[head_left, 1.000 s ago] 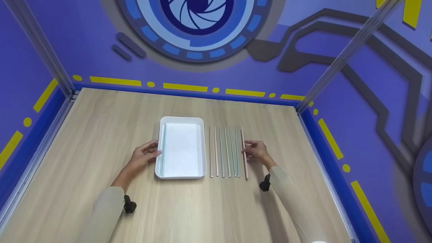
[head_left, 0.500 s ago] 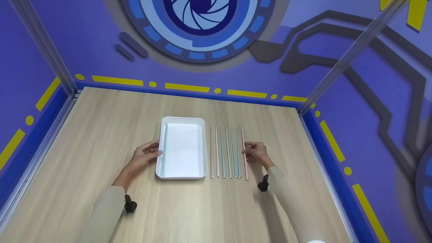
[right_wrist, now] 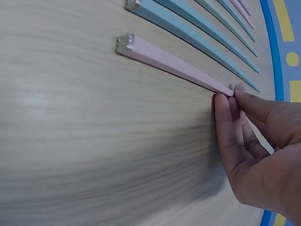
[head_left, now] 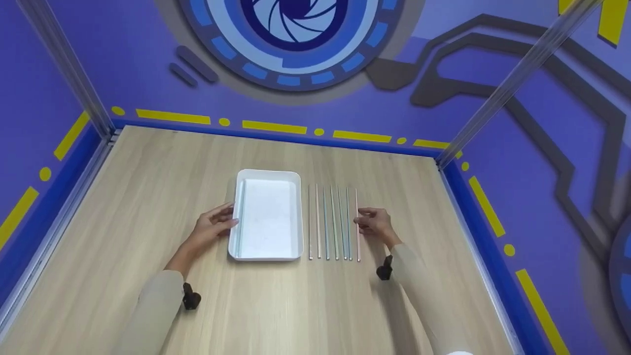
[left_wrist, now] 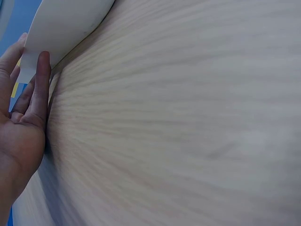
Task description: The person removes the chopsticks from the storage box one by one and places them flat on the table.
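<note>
My right hand [head_left: 375, 222] pinches a pink chopstick [head_left: 358, 241] between thumb and fingertips, partway along its length. The right wrist view shows its silvery, thicker end [right_wrist: 126, 44] close over the wood, while the fingers hide part of the shaft. To its left lie several pastel chopsticks [head_left: 327, 227], side by side and roughly parallel. A white rectangular tray [head_left: 268, 259] stands left of that row, with a pale blue-green chopstick [head_left: 240, 212] along its left inner wall. My left hand [head_left: 209, 228] touches the tray's left side, its fingers fairly straight against the outer wall [left_wrist: 66, 28].
The wooden table [head_left: 276, 305] carries the tray and chopsticks. Blue-purple panels [head_left: 148, 74] with yellow dashes enclose its back and sides, and metal posts [head_left: 493, 108] rise at the back corners. A black wrist camera [head_left: 384, 268] sits at the right cuff.
The pink chopstick in my right hand has straightened slightly, its near end shifting left toward the row. My left hand stays at the tray; the head view has shifted a little.
</note>
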The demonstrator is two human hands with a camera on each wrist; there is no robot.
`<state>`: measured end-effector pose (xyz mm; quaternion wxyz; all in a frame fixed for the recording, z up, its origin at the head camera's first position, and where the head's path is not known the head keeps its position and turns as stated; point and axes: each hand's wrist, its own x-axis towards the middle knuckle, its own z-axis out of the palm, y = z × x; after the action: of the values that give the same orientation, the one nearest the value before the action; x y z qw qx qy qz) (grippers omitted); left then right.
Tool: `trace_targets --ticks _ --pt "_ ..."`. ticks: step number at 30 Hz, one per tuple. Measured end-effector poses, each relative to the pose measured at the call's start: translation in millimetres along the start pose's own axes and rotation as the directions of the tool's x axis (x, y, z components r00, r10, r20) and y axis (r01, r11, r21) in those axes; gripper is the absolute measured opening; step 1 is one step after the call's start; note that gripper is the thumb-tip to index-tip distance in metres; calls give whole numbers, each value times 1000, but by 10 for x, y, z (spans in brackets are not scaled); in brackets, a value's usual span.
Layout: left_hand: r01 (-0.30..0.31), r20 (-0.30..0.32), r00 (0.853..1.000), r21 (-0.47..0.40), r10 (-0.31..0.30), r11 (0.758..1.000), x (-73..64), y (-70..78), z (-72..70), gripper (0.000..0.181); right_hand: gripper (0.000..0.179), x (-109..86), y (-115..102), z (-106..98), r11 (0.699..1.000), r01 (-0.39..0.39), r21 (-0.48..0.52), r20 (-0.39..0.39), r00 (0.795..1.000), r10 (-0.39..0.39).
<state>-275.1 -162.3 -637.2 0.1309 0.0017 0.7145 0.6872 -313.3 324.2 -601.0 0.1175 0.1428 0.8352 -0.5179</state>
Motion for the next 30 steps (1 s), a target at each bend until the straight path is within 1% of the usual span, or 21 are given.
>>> trace_targets --ticks 6,9,13,17,20,23,27,30 --pt "-19 4 1000 -6 19 1000 -3 0 11 68 47 -54 -25 -66 1000 -9 9 9 1000 9" --pt "-23 17 1000 -15 24 1000 -6 -16 15 69 50 -96 -48 -84 999 -28 -15 10 1000 28" --pt "-30 19 999 -11 31 999 -9 -29 12 68 46 -147 -105 -46 998 -24 -54 4 1000 24" --pt "-24 10 1000 10 24 1000 -29 -29 -9 69 39 -187 -231 62 994 32 -105 9 999 -32" --pt "-8 -5 1000 14 8 1000 -36 -19 -14 69 38 -197 -351 157 988 79 -133 35 997 -75" --pt "-7 -7 1000 11 7 1000 -35 -4 2 68 39 -192 -477 247 984 112 -138 63 993 -104" --pt "-12 -7 1000 5 12 1000 -29 1 26 67 38 -196 -659 382 973 164 -163 92 984 -150" --pt "-16 -15 1000 4 16 1000 -31 2 35 66 36 -218 -806 506 963 221 -156 144 969 -199"
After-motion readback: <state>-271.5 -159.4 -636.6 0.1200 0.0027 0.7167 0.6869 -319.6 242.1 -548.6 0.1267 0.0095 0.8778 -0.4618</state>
